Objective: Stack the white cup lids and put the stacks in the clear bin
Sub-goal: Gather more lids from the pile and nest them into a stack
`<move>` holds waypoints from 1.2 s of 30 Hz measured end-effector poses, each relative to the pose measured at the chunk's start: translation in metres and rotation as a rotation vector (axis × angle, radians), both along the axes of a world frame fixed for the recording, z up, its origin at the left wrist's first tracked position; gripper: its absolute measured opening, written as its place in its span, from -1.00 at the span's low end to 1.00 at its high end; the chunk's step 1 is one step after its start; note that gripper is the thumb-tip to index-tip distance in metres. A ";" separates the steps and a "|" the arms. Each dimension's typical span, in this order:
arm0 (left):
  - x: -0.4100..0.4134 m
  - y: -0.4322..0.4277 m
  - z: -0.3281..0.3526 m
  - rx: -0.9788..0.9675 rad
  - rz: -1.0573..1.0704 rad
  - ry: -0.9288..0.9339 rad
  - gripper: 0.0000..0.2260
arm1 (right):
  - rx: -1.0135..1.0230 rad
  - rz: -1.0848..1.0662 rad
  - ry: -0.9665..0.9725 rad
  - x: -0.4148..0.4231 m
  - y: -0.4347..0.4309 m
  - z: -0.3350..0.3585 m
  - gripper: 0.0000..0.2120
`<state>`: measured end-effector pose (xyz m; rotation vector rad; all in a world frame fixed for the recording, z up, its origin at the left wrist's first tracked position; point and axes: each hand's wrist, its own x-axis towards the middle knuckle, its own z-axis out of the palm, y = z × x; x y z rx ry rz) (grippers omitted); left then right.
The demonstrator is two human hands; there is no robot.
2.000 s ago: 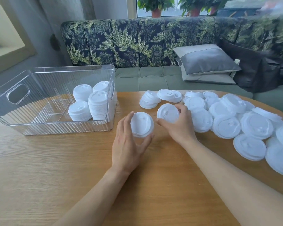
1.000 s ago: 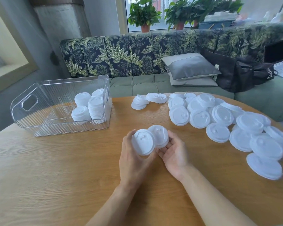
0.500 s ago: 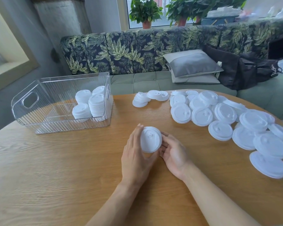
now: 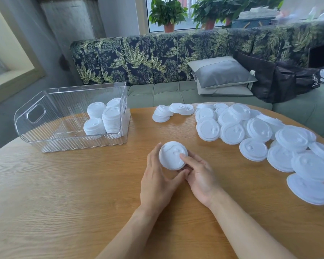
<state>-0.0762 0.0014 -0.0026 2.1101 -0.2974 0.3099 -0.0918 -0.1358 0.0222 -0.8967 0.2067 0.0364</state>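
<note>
One lid stack held between left hand and right hand fingers.

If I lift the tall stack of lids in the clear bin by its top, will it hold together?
Probably light: the tall stack is thin white plastic lids. Lifted by the top it may separate, since the lids look merely nested. Standing, it seems unlikely to topple, with the clear bin wall and shorter stacks close beside it.
</note>
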 end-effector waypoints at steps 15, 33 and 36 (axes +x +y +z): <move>0.010 0.011 0.003 -0.510 0.024 0.191 -0.80 | -0.050 0.041 -0.035 0.000 0.000 -0.001 -0.66; 0.011 0.012 0.001 -0.566 -0.074 0.282 -0.69 | 0.081 -0.061 0.041 0.000 0.000 0.003 -0.66; 0.015 0.013 0.000 -0.604 -0.069 0.288 -0.67 | 0.086 -0.163 0.049 0.005 0.003 0.000 -0.74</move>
